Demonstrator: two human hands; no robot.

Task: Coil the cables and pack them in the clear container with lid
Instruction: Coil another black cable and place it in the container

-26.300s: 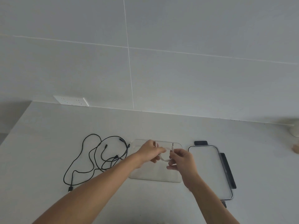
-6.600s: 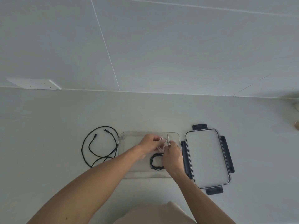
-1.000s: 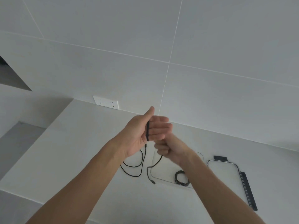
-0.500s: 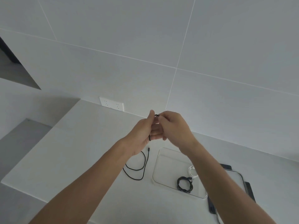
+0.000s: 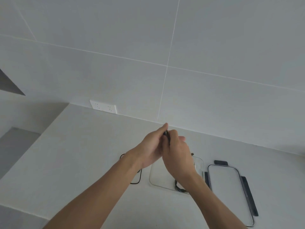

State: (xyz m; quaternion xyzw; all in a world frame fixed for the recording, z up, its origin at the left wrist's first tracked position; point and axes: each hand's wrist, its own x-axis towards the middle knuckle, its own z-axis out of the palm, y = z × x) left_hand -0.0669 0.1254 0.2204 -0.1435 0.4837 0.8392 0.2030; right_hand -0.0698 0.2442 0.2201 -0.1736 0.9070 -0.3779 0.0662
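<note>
My left hand (image 5: pixel 151 147) and my right hand (image 5: pixel 177 152) meet above the counter, both gripping a black cable (image 5: pixel 167 135) wound between them. Its loose tail (image 5: pixel 137 180) trails on the counter left of the clear container (image 5: pixel 154 177). Inside the container lies a coiled black cable (image 5: pixel 179 187), partly hidden by my right forearm, and a sliver of a white cable (image 5: pixel 195 164) shows beside my right wrist. The lid (image 5: pixel 227 189) with dark clips lies flat to the container's right.
A white wall socket (image 5: pixel 103 106) sits on the tiled wall at the back of the white counter (image 5: pixel 82 162). The counter's left edge drops to a lower grey floor area (image 5: pixel 14 146).
The hands have dropped lower, closer to the container, and my right hand has come over the left's fingers. More of the black cable is gathered up; less tail lies on the counter.
</note>
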